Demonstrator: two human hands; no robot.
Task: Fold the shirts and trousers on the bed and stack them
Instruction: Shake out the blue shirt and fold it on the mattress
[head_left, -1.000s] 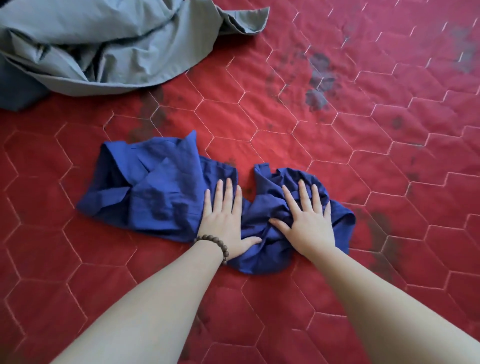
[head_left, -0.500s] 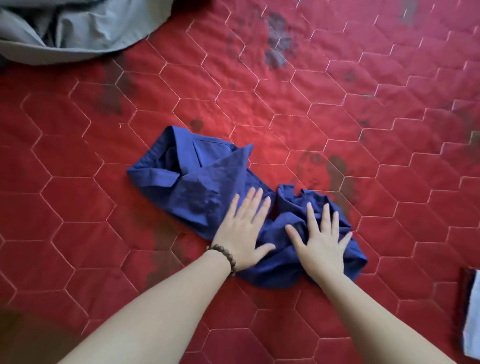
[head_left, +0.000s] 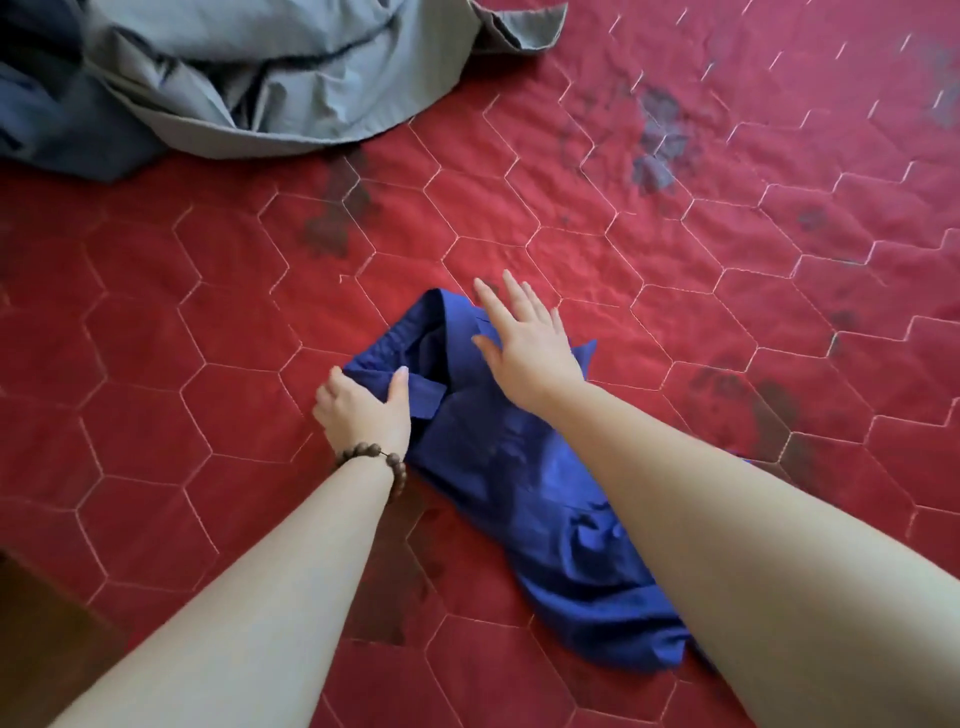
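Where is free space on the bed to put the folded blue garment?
The red quilt is bare right of the blue garment, and left of it beside the left hand. The far left is crowded by the grey garment.

Blue garment (head_left: 519, 467): thin woven cloth with a slight sheen, creased and rumpled. Red bedcover (head_left: 675, 270): matt quilted fabric stitched in pale hexagons, its surface finely puckered and marked with dark blotches. Grey garment (head_left: 291, 78): matt, crumpled cloth; bracelet (head_left: 384, 462): round, dull brown, wood-like beads.

head cam, looking down, close over bed (head_left: 727, 312)
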